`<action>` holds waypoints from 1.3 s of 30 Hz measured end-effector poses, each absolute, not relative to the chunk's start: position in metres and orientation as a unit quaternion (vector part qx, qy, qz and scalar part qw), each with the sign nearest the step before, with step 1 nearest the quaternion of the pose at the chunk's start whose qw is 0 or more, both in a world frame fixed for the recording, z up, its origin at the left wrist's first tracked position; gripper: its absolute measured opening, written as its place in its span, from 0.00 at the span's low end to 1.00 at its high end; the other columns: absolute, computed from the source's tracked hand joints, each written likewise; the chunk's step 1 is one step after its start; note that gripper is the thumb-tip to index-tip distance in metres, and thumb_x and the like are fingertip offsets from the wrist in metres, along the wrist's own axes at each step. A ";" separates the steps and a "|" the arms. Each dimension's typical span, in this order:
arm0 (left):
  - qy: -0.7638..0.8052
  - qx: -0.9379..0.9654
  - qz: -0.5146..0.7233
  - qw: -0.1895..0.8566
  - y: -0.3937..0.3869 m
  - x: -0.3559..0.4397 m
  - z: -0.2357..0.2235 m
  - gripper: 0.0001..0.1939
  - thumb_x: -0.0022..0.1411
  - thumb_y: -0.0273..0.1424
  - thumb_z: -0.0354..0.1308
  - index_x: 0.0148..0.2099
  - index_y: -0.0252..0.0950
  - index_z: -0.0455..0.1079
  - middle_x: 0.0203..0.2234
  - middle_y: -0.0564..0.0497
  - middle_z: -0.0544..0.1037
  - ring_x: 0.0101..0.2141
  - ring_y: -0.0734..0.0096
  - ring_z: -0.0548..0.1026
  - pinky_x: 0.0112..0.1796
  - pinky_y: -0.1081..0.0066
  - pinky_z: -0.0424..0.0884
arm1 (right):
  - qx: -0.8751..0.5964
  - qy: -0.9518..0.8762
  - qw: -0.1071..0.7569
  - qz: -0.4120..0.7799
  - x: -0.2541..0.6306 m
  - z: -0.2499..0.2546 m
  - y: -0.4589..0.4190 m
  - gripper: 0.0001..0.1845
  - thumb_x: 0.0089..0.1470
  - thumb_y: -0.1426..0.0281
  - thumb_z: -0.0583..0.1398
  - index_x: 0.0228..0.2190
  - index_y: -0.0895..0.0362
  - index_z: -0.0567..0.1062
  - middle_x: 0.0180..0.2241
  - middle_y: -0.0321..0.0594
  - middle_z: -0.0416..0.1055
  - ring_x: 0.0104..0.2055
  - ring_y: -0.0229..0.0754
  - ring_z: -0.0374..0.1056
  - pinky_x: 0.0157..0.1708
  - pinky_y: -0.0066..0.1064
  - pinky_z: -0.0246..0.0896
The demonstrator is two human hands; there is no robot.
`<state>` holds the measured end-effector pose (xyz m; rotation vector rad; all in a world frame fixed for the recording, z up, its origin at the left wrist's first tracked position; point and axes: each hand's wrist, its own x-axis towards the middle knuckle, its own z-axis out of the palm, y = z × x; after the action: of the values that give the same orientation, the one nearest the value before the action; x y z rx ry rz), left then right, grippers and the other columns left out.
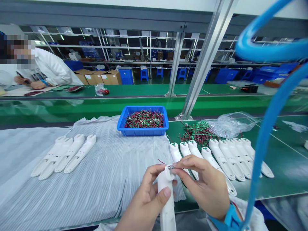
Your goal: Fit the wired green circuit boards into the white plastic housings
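My left hand [152, 192] is wrapped round a white plastic housing [166, 199], held upright at the front edge of the bench. At the housing's open top end, my right hand [204, 183] pinches a small part [171, 166] between thumb and forefinger; it is too small to name. A thin red wire [160, 161] sticks out to the left of that end. Right of my hands, several white housings [222, 157] lie in a row, some with green pieces in their ends. Behind them is a pile of green circuit boards with red wires [199, 132].
A blue bin [142, 132] of wired boards stands at the back. Several white housings [77, 152] lie on the white sheet [103, 179] at left. A clear plastic bag [234, 125] lies at right. A blue coiled hose [261, 147] hangs close on the right. A co-worker [53, 67] sits across the line.
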<state>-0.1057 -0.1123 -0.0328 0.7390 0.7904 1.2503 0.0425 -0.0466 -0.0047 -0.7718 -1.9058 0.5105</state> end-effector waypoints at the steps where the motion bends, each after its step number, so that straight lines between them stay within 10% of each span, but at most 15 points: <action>1: 0.344 0.332 0.555 0.680 -0.112 -0.106 -0.034 0.15 0.57 0.32 0.59 0.47 0.51 0.64 0.45 0.55 0.68 0.46 0.67 0.71 0.51 0.60 0.62 | -0.301 -0.790 0.491 0.211 0.042 -0.005 -0.047 0.13 0.50 0.78 0.60 0.36 0.51 0.65 0.31 0.32 0.72 0.33 0.35 0.71 0.32 0.28 0.68; 23: 0.404 0.399 0.549 0.613 -0.114 -0.113 -0.037 0.12 0.58 0.30 0.58 0.44 0.50 0.69 0.48 0.57 0.70 0.48 0.72 0.68 0.50 0.70 0.61 | -0.195 -0.886 0.415 0.072 0.049 -0.003 -0.044 0.10 0.52 0.82 0.56 0.37 0.61 0.68 0.35 0.43 0.73 0.38 0.41 0.68 0.37 0.36 0.65; 33: 0.449 0.425 0.482 0.621 -0.109 -0.121 -0.019 0.09 0.55 0.30 0.59 0.39 0.47 0.74 0.46 0.52 0.75 0.50 0.63 0.68 0.53 0.62 0.59 | -0.296 -0.619 0.359 0.633 0.045 -0.003 -0.022 0.28 0.33 0.72 0.71 0.26 0.54 0.56 0.22 0.29 0.70 0.22 0.32 0.68 0.23 0.22 0.64; 39: 0.482 0.416 0.450 0.626 -0.108 -0.126 -0.024 0.07 0.55 0.32 0.59 0.39 0.46 0.73 0.41 0.51 0.77 0.45 0.62 0.71 0.49 0.60 0.61 | -0.296 -0.533 0.355 0.709 0.039 -0.015 -0.021 0.30 0.31 0.73 0.71 0.24 0.55 0.53 0.24 0.29 0.70 0.23 0.29 0.67 0.23 0.20 0.62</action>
<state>-0.1255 -0.1082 -0.0239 0.9552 1.1056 1.0320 0.0394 -0.0213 -0.0153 -0.7639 -1.3787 1.8312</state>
